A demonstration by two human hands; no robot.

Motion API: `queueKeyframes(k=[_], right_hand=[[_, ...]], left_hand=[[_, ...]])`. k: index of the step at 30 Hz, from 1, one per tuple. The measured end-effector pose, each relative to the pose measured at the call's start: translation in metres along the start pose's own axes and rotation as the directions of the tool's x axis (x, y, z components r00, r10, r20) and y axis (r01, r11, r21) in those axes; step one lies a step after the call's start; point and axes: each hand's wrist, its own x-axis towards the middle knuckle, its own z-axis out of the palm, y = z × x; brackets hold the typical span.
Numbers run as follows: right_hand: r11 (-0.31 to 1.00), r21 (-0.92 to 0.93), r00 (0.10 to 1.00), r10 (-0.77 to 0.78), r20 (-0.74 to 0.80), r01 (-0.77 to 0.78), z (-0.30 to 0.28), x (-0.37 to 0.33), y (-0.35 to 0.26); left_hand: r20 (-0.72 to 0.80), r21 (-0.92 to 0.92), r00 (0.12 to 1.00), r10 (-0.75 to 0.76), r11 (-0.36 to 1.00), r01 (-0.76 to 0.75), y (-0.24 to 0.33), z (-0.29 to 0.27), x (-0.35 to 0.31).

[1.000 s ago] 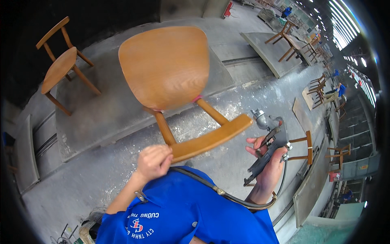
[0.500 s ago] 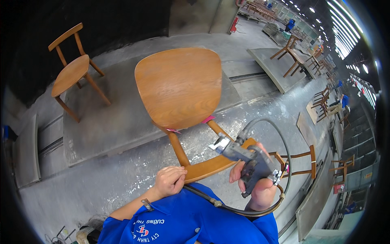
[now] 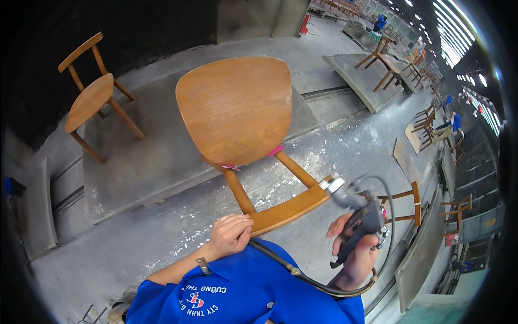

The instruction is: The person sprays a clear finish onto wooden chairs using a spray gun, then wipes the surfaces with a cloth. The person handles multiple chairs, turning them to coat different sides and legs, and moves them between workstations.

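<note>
A brown wooden chair stands before me with its broad seat facing up and its curved backrest toward me. My left hand is closed around the left end of that backrest. In my right hand is a dark spray gun with a silver nozzle end, held near the right end of the backrest; its nozzle overlaps the wood in view, and I cannot tell whether they touch. A hose runs from the gun across my front. Pink scraps show where the back posts meet the seat.
Another wooden chair stands on a grey platform at the left. More chairs stand on a second platform and along the right side. A person in blue is far off. A dark wall rises behind.
My right hand has moved the spray gun rightward, from over the backrest to its right end. My left hand keeps its hold. The whole view has shifted slightly.
</note>
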Motion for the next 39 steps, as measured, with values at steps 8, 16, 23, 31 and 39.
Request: queueKeyframes(k=[8, 16, 23, 31, 39], right_hand=[[0.962, -0.264, 0.978, 0.008, -0.207, -0.064, 0.001, -0.021, -0.010], [0.980, -0.066, 0.981, 0.186, -0.052, -0.189, 0.007, -0.046, -0.031], [0.927, -0.346, 0.930, 0.010, -0.368, -0.147, 0.015, -0.047, -0.035], [0.880, -0.357, 0.950, 0.293, -0.113, -0.314, 0.027, -0.047, -0.048], [0.960, -0.252, 0.991, 0.106, -0.086, -0.124, 0.040, -0.035, -0.042]], left_hand=[[0.038, -0.023, 0.998, 0.057, 0.998, -0.057, -0.004, -0.003, 0.007], [0.003, -0.062, 0.996, 0.089, 0.994, -0.089, -0.011, -0.007, 0.022], [-0.026, -0.084, 0.997, 0.067, 0.994, -0.069, -0.014, -0.008, 0.029], [0.001, -0.153, 0.995, 0.096, 0.984, -0.094, -0.018, -0.003, 0.025], [0.051, -0.155, 0.983, 0.177, 0.974, -0.168, -0.017, 0.002, 0.026]])
